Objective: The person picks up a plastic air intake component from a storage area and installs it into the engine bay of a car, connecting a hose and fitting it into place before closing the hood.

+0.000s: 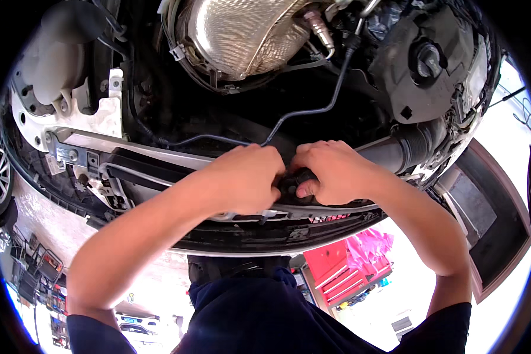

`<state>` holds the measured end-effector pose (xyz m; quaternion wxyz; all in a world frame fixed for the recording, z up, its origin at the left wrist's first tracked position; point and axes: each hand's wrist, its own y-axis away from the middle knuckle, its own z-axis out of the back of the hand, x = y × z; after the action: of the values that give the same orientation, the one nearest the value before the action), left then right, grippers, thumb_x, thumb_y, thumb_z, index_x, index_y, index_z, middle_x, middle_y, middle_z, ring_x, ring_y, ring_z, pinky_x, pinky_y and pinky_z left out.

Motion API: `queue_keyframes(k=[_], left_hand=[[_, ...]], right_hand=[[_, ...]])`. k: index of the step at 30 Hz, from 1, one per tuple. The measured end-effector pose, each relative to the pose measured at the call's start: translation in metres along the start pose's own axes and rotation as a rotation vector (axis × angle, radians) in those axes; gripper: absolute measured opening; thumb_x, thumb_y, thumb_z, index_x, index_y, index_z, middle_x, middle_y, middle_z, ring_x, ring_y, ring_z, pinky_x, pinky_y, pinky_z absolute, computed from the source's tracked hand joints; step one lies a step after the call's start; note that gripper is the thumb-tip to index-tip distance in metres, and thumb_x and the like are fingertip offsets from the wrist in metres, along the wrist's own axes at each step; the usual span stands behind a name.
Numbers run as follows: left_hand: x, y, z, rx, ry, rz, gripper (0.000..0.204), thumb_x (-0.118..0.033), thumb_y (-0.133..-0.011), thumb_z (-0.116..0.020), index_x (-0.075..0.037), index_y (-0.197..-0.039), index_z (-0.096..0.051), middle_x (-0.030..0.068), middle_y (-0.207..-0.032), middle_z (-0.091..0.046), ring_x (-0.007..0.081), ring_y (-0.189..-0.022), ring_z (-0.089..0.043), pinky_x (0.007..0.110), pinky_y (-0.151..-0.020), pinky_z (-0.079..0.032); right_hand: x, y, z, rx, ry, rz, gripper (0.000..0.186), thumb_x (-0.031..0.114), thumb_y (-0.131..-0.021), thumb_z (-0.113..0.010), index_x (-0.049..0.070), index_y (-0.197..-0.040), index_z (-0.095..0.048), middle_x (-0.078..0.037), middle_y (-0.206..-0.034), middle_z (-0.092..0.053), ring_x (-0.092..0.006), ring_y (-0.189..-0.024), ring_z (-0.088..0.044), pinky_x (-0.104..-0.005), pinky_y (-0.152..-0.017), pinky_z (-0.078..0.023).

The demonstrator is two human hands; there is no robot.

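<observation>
Beyond the near bumper (236,237), the right hand (336,171) grips a black part (289,187) at mid-crossmember (159,154); the left hand (245,177) curls at its left, its hold hidden. Work seems unfinished; whether the part is fastened cannot be told. Farther, a thin hose (304,112) and heat shield (242,35) lie exposed.

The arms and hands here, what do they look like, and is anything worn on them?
They are a person's. The left hand and right hand show no gloves, and the forearms are bare, with no watch or wristband visible. Short, dark navy sleeves match the dark shirt. No cables or markings show on them.
</observation>
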<state>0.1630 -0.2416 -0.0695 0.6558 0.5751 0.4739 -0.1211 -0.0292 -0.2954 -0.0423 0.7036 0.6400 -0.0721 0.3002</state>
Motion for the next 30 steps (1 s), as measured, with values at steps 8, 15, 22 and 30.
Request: queue_keyframes(k=[8,15,22,30], left_hand=[[0.008,-0.015,-0.011,-0.093,0.105,0.046,0.029,-0.011,-0.075,-0.073,-0.004,-0.103,-0.074,0.0172,-0.09,-0.072,0.0308,-0.085,-0.07,0.037,-0.079,-0.054],[0.011,-0.014,-0.02,-0.2,0.029,0.013,0.024,-0.008,-0.074,-0.073,-0.001,-0.097,-0.075,0.0169,-0.089,-0.073,0.0281,-0.085,-0.071,0.035,-0.078,-0.054],[0.028,-0.02,-0.017,-0.099,0.253,-0.022,0.028,-0.008,-0.072,-0.07,-0.006,-0.099,-0.077,0.0162,-0.088,-0.073,0.0271,-0.085,-0.071,0.036,-0.08,-0.055],[0.024,-0.02,-0.019,-0.251,0.232,-0.05,0.026,-0.003,-0.076,-0.062,0.002,-0.098,-0.075,0.0187,-0.082,-0.072,0.0216,-0.071,-0.068,0.034,-0.069,-0.053]], right_hand=[[-0.008,-0.003,-0.002,-0.023,-0.011,0.033,0.038,0.033,-0.077,-0.075,0.007,-0.105,-0.071,-0.014,-0.103,-0.069,-0.0344,-0.102,-0.064,-0.0437,-0.085,-0.051],[0.007,-0.009,0.009,0.095,-0.011,-0.11,0.051,0.053,-0.078,-0.073,0.007,-0.101,-0.073,-0.016,-0.092,-0.07,-0.0357,-0.094,-0.067,-0.0446,-0.081,-0.052],[0.02,-0.008,-0.005,-0.026,-0.036,-0.151,0.041,0.044,-0.078,-0.076,0.004,-0.087,-0.074,-0.017,-0.081,-0.07,-0.0346,-0.089,-0.069,-0.0442,-0.08,-0.051],[0.023,-0.008,-0.014,-0.121,-0.033,-0.19,0.033,0.034,-0.078,-0.076,0.002,-0.088,-0.073,-0.02,-0.083,-0.068,-0.0377,-0.089,-0.065,-0.046,-0.082,-0.048]])
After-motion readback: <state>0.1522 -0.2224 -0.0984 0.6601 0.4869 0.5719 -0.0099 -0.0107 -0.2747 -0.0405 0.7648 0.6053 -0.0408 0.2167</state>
